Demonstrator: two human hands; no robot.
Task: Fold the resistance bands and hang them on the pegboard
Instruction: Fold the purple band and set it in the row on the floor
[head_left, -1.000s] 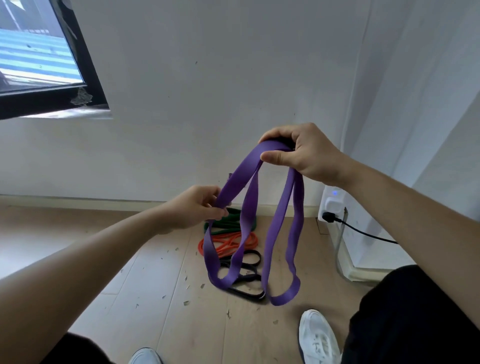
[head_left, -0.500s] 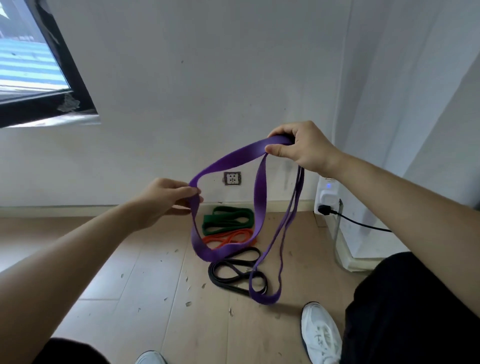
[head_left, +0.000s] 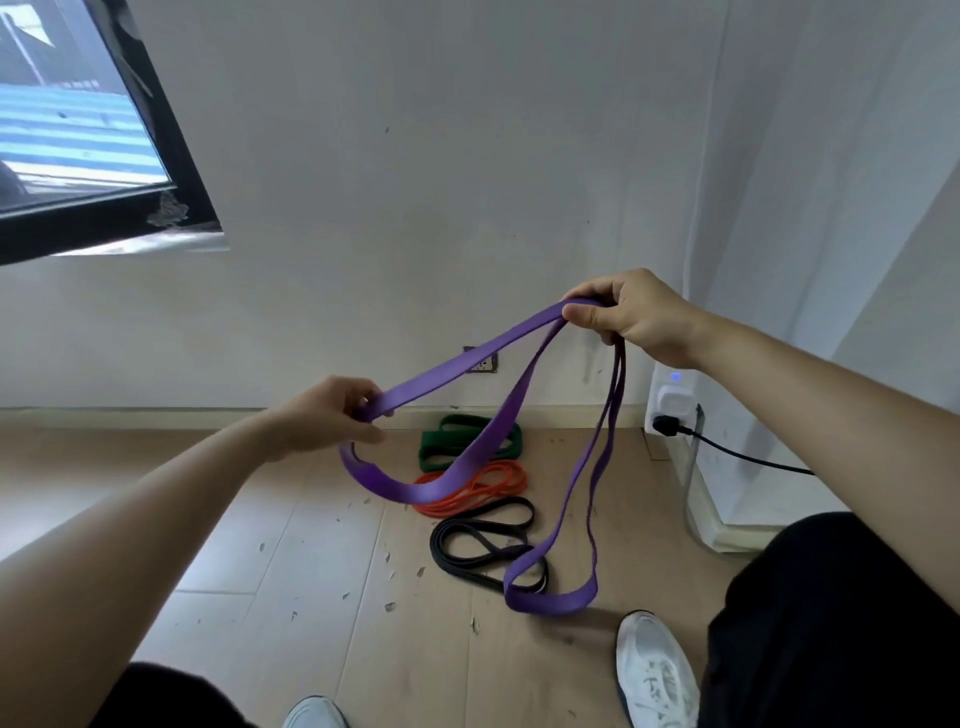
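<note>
A long purple resistance band (head_left: 467, 364) hangs in the air between my hands. My right hand (head_left: 634, 317) grips its top fold, and two strands drop from it into a loop near the floor. My left hand (head_left: 327, 418) pinches one strand lower and to the left; below it the band curves down and back up. On the floor by the wall lie a green band (head_left: 447, 441), an orange band (head_left: 488, 488) and a black band (head_left: 483, 540). No pegboard shows in this view.
A white wall with a socket (head_left: 480, 364) stands ahead, a dark-framed window (head_left: 93, 171) at upper left. At right a white plug unit (head_left: 672, 402) with a black cable (head_left: 748, 454) sits against a white cabinet. My white shoes (head_left: 652, 670) stand on the littered wooden floor.
My left hand has pulled its strand out to the left, away from my right hand, so the band spreads wider. The hanging loop stays low near my right shoe.
</note>
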